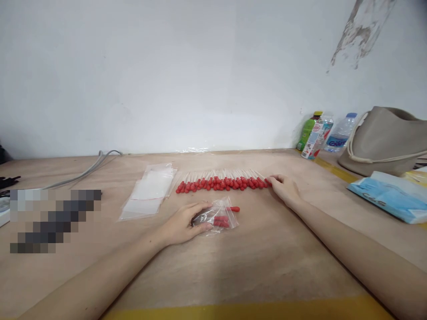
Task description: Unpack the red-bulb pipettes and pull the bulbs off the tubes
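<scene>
Red-bulbed clear droppers (222, 182) lie in one tight row on the bare plywood tabletop (253, 258), bulbs toward us, thin tubes toward the wall. Our right hand (285, 189) rests palm down at the row's right end, fingertips touching the last bulbs; we can't tell if it's pinching one or only resting there. Our left hand (185, 224) grasps a small clear plastic zip bag (222, 215), thumb above and fingers below at its left edge. The bag lies flat just in front of the row, a few droppers inside, with one red bulb (234, 209) at its far right corner. Left of the row, close by: a flat stack of empty clear zip bags (148, 191). Far right, against the wall: a green plastic bottle (307, 131), a clear water bottle (340, 133) and a beige handbag (387, 140).
</scene>
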{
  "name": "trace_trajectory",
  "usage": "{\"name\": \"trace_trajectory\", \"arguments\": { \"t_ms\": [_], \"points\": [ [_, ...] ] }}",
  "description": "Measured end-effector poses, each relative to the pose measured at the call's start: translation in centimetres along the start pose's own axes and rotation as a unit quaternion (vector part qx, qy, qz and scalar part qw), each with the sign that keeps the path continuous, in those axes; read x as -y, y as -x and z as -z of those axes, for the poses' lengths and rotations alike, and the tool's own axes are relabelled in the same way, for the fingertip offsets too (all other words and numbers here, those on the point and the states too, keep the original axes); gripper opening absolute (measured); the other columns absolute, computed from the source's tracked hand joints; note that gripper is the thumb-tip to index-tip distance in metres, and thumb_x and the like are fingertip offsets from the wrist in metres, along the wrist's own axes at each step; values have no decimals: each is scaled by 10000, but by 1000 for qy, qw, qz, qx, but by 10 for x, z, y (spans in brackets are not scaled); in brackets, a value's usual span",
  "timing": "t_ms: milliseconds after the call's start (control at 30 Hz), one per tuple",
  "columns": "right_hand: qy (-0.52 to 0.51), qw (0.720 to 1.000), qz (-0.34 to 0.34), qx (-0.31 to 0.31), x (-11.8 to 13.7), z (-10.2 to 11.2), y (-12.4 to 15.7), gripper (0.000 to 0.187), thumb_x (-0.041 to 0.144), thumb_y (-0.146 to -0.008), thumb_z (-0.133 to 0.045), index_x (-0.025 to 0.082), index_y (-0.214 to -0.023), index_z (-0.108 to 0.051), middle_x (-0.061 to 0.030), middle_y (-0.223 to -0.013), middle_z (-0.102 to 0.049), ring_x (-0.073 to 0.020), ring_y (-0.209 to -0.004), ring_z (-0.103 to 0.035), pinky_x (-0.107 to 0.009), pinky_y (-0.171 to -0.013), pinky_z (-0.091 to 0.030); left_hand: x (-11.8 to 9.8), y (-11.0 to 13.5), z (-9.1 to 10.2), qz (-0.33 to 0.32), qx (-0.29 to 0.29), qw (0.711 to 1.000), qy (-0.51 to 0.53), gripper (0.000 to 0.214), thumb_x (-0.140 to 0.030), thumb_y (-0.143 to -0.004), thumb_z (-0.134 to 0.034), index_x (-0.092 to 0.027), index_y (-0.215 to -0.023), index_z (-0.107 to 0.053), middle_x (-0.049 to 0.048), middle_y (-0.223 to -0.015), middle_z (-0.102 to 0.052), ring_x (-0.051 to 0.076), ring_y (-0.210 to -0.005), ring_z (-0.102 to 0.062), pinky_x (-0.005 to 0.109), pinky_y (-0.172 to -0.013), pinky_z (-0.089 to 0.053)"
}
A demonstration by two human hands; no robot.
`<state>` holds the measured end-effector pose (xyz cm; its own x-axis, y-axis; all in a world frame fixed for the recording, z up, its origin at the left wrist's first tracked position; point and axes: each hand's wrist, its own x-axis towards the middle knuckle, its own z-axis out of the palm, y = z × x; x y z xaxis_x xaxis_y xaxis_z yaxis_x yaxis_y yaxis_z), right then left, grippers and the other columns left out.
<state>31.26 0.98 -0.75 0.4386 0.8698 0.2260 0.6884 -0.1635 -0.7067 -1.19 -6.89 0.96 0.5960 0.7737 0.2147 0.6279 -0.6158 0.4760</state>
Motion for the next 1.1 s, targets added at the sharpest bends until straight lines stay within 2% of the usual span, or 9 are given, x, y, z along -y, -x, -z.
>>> {"name": "trace_trajectory", "arguments": {
  "t_ms": [267,600,767,833,900,933,1000,1067,1100],
  "points": [
    [-8,1000,14,-18,-10,-6,-7,362,443,-745,-442,204,-852,-692,-72,-829,-689,-218,-796,-610,-319,-712,-428,-2,-1,2,4,3,1000,-7,492,-465,-804,-514,-230,-1234,-463,63,-1227,-535,225,-1087,-513,370,-912,-420],
    [25,1000,6,-4,-7,-4,-4,322,426,-754,-446,229,-852,-682,-67,-903,-680,-274,-901,-587,-393,-775,-394,-3,-1,2,4,6,1000,-12,494,-459,-806,-517,-210,-1229,-464,61,-1219,-538,216,-1088,-510,351,-920,-412],
    [13,1000,9,-22,-9,-5,-6,317,402,-747,-470,190,-880,-664,-82,-864,-674,-239,-826,-591,-360,-740,-409,-5,-1,2,4,5,1000,-13,486,-449,-809,-519,-206,-1226,-467,61,-1218,-539,210,-1089,-510,344,-925,-408],
    [-26,997,48,-58,-6,-3,-1,333,394,-744,-484,166,-932,-636,-79,-850,-661,-196,-748,-579,-316,-689,-421,-4,0,2,4,6,1000,-12,490,-447,-809,-519,-205,-1232,-460,62,-1221,-537,208,-1087,-512,340,-919,-413],
    [-100,984,130,-74,1,-1,11,328,401,-738,-510,147,-913,-619,-63,-782,-638,-155,-654,-543,-277,-618,-421,-3,0,2,5,8,1000,-10,495,-449,-810,-517,-207,-1237,-454,61,-1225,-534,207,-1088,-513,340,-917,-416],
    [-140,972,180,-55,7,0,20,309,408,-737,-521,145,-866,-618,-51,-732,-620,-140,-615,-522,-263,-585,-417,-3,0,2,5,8,1000,-10,497,-452,-810,-515,-210,-1239,-453,60,-1227,-533,209,-1091,-511,342,-920,-415],
    [-182,946,261,69,19,3,40,264,406,-739,-542,154,-732,-620,-31,-661,-591,-124,-585,-504,-247,-557,-408,-2,0,1,6,8,1000,-13,501,-461,-809,-513,-217,-1242,-451,58,-1236,-528,212,-1103,-504,349,-932,-407],
    [-181,901,347,189,32,3,59,218,365,-744,-562,166,-787,-640,-35,-741,-600,-122,-640,-519,-249,-605,-421,-2,0,2,6,6,1000,-14,502,-464,-809,-511,-223,-1244,-451,55,-1240,-525,214,-1109,-500,353,-941,-402],
    [-164,886,372,223,37,2,67,222,357,-730,-589,169,-831,-648,-37,-756,-594,-120,-647,-513,-249,-605,-417,-2,-1,2,6,6,1000,-14,500,-462,-809,-511,-224,-1245,-451,54,-1239,-527,214,-1107,-502,353,-942,-402]
  ]
}}
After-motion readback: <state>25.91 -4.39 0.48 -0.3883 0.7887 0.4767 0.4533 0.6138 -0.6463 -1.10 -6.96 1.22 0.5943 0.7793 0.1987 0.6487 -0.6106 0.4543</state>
